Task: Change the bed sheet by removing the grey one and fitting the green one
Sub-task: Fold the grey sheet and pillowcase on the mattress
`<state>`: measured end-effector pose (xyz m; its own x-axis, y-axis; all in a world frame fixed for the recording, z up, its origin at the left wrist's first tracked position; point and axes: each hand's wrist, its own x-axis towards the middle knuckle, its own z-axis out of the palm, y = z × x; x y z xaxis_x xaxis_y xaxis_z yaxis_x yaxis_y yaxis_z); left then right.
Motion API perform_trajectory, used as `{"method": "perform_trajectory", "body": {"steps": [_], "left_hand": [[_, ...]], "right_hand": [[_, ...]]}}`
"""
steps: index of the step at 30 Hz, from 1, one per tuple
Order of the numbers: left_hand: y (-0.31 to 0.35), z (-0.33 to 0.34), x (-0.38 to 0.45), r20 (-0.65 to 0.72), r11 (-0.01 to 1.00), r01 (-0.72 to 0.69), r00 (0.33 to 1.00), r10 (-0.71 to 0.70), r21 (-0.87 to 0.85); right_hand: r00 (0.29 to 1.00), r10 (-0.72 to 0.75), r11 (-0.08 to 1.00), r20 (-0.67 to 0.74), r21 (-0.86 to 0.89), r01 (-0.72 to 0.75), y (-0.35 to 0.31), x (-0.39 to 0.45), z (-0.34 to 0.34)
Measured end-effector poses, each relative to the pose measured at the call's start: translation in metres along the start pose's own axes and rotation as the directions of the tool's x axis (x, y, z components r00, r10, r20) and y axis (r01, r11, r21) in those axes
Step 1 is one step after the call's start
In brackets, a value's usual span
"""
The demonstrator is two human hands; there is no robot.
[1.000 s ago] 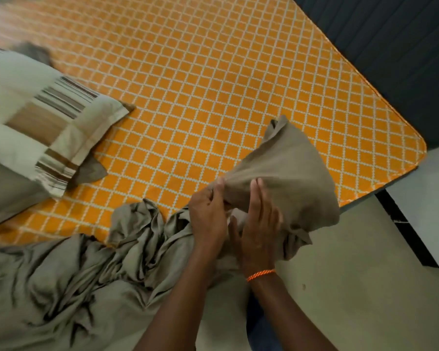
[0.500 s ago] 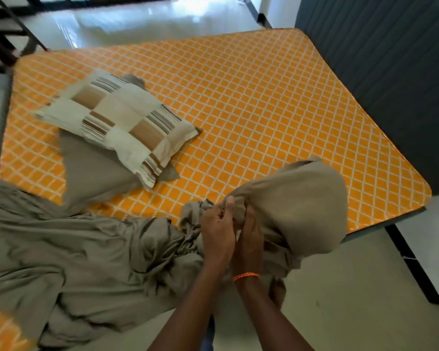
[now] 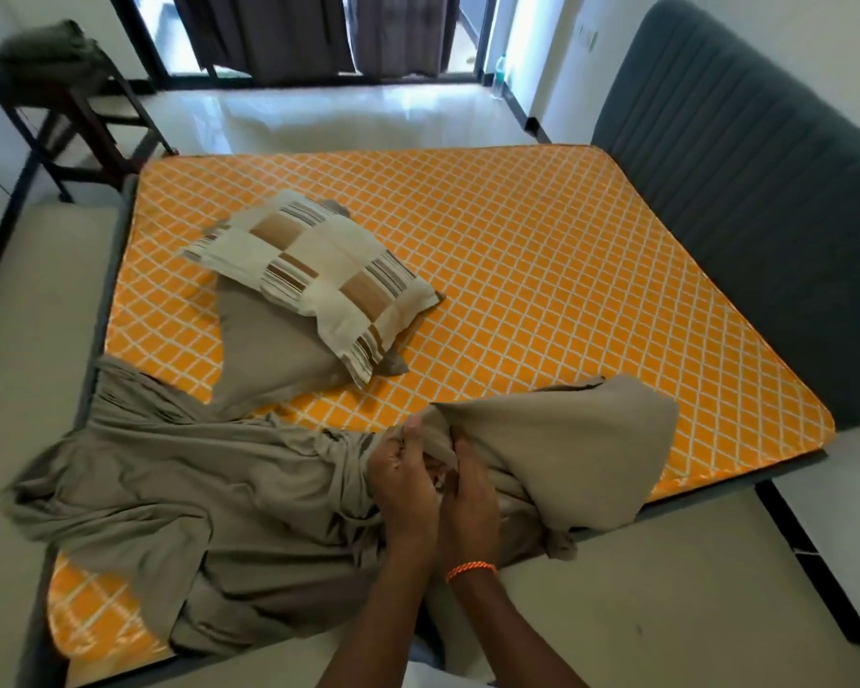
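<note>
Most of the orange mattress [image 3: 542, 270] is bare. My left hand [image 3: 404, 481] and right hand [image 3: 470, 496] both grip the grey sheet [image 3: 209, 494], bunched at the near edge. Green sheet [image 3: 46, 44] probably folded on far stand [image 3: 70, 111], unfitted.

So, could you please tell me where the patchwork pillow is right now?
The patchwork pillow lies left of centre on the orange mattress, partly on a grey pillow, beyond the bunched grey sheet.

Beyond the dark ribbed headboard [image 3: 745, 191], glossy white floor [image 3: 343, 116] reflects daylight from a curtained window [image 3: 309, 32]; a dark wooden stand [image 3: 70, 116] stands opposite.
</note>
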<state>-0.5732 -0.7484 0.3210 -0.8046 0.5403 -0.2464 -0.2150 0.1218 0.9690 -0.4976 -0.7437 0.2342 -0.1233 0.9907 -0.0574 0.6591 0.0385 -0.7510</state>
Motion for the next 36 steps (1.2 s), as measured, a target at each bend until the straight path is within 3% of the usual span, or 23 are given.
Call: {"method": "perform_trajectory", "body": {"steps": [9,15,20,27,31,34,36], "left_hand": [[0.035,-0.093,-0.006,-0.034,0.997,0.064,0.997,-0.065,-0.044],[0.039,-0.157,-0.024,-0.02,0.998,0.062,0.998,-0.062,-0.028],[0.04,-0.21,0.01,-0.076,0.995,0.089,0.993,-0.092,-0.047],[0.036,-0.294,0.112,-0.161,0.985,0.135,0.975,-0.152,-0.108],[0.009,-0.334,0.166,0.003,0.973,0.23,0.973,-0.23,-0.022],[-0.029,-0.352,0.198,0.199,0.956,0.288,0.936,-0.292,0.049],[-0.055,-0.359,0.211,0.251,0.929,0.363,0.895,-0.368,0.068]], "right_hand": [[0.999,-0.042,0.989,-0.012,0.139,0.043,-0.073,-0.073,0.027],[0.984,-0.072,0.985,0.163,0.165,0.045,-0.098,-0.128,0.028],[0.971,-0.121,0.982,0.206,0.17,0.086,-0.142,-0.145,0.061],[0.933,-0.192,0.981,0.303,0.081,0.176,-0.207,-0.14,0.169],[0.927,-0.084,0.994,0.365,-0.029,0.101,-0.215,-0.132,0.219],[0.91,0.061,0.996,0.41,-0.077,-0.032,-0.204,-0.118,0.249],[0.886,0.12,0.986,0.448,-0.155,-0.055,-0.19,-0.114,0.273]]}}
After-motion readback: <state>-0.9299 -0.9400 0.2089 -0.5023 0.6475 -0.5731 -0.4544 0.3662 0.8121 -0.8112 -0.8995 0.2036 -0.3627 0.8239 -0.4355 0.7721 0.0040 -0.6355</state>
